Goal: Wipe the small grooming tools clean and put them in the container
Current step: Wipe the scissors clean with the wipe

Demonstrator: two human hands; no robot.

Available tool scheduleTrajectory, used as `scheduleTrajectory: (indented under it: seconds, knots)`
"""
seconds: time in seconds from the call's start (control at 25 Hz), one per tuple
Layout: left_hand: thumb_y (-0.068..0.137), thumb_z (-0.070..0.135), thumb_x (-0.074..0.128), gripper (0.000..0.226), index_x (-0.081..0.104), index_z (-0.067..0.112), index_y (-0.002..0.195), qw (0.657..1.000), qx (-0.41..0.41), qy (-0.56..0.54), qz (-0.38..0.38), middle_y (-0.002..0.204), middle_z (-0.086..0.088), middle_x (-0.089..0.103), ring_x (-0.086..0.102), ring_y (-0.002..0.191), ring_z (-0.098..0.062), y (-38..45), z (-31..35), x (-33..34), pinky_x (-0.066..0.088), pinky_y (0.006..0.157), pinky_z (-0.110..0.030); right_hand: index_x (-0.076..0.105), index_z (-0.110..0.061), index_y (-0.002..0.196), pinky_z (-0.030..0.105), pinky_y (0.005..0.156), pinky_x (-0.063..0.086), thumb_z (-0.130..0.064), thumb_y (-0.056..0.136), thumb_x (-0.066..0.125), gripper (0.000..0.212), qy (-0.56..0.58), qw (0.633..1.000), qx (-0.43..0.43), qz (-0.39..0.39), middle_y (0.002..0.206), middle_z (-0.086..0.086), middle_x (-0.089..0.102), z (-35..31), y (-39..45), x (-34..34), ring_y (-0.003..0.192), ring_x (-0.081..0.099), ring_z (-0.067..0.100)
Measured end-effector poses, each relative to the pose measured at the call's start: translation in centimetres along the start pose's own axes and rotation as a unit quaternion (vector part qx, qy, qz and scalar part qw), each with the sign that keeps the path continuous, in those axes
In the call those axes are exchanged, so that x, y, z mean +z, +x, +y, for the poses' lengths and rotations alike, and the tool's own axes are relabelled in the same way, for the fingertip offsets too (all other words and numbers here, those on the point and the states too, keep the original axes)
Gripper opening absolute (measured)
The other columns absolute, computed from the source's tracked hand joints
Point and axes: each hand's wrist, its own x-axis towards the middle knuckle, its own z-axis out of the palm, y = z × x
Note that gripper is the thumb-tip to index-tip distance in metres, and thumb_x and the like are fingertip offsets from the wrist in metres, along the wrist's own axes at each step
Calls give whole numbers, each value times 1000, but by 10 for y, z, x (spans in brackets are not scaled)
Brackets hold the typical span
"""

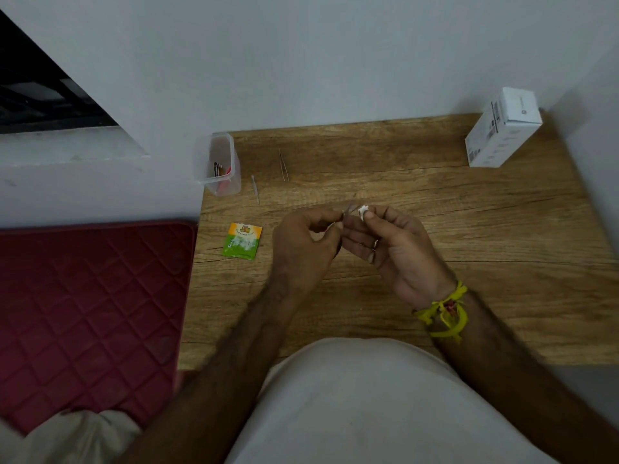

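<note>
Above the middle of the wooden table (435,202), my left hand (303,244) pinches a thin metal grooming tool (349,208) between thumb and fingertips. My right hand (395,249) pinches a small white wipe (363,211) right beside the tool's tip. A clear plastic container (217,164) stands at the table's far left corner with a few tools inside, one of them red. Metal tweezers (283,165) and a thin metal stick tool (255,189) lie on the table to the right of the container.
A green and orange wipe sachet (242,241), torn open, lies left of my hands. A white cardboard box (502,128) stands at the far right corner. A red quilted mat (90,313) lies beside the table on the left. A pale wall runs along the back.
</note>
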Motion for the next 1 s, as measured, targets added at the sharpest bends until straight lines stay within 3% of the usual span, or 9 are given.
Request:
scheduleTrajectory:
  seconds: [0.12,0.24,0.4,0.48,0.52,0.6,0.68,0.8,1.0]
  knots:
    - [72,25,87,18,78,29,87,998,-17,34,52,89,15,74,62,81,2,2,-1,-4,53,73,-25,65,-2,105,40,88,62,-8,102,54,13,2,999,25,-24,98,13,76,-2,1,-2,93,75,23]
    - [70,44,86,22,78,33,86,996,9,81,44,87,18,73,66,88,-1,5,-6,-11,52,78,-27,66,-4,100,37,83,62,-8,101,56,11,-10,999,33,-23,96,12,76,-4,5,-2,89,74,21]
    - [86,26,78,2,77,24,87,996,-52,-41,-54,75,7,76,71,64,-8,0,2,-15,50,52,-22,68,-8,98,33,76,62,-10,101,57,12,-15,999,41,-8,99,15,77,-9,8,-5,88,76,23]
    - [90,22,73,13,77,13,99,989,-88,-98,-61,80,-3,77,73,64,-18,-5,3,-11,51,49,-23,67,-7,99,32,71,62,-11,101,59,9,-87,995,-18,55,94,15,78,-6,7,-6,85,77,25]
    - [91,19,72,17,76,9,104,983,-109,-130,-65,83,-6,77,74,66,-20,-8,3,-10,53,52,-23,67,-7,98,31,69,62,-11,100,62,7,-161,978,-85,98,89,13,78,-3,7,-7,81,77,24]
    - [94,14,67,19,73,6,110,968,-144,-184,-88,89,-9,78,76,73,-24,-13,2,-8,58,61,-23,69,-7,96,30,67,61,-11,97,66,5,-309,906,-248,147,82,4,76,1,8,-9,75,74,16]
    - [97,10,62,19,71,8,114,953,-161,-226,-119,91,-8,78,76,78,-25,-17,4,-6,60,66,-24,70,-8,95,31,67,59,-11,95,67,4,-420,821,-367,122,83,-1,72,4,11,-9,75,70,11]
    - [98,8,61,23,67,11,120,946,-162,-248,-133,93,-11,78,76,81,-26,-17,6,-5,60,69,-26,70,-6,94,39,68,55,-12,95,65,8,-513,729,-444,88,88,2,69,10,18,-7,79,64,15]
    - [98,6,60,20,69,3,115,949,-160,-234,-139,93,-14,77,76,80,-24,-17,9,-6,59,65,-26,71,-6,98,36,67,54,-14,98,62,12,-553,666,-492,95,97,5,67,16,24,-4,85,62,16]
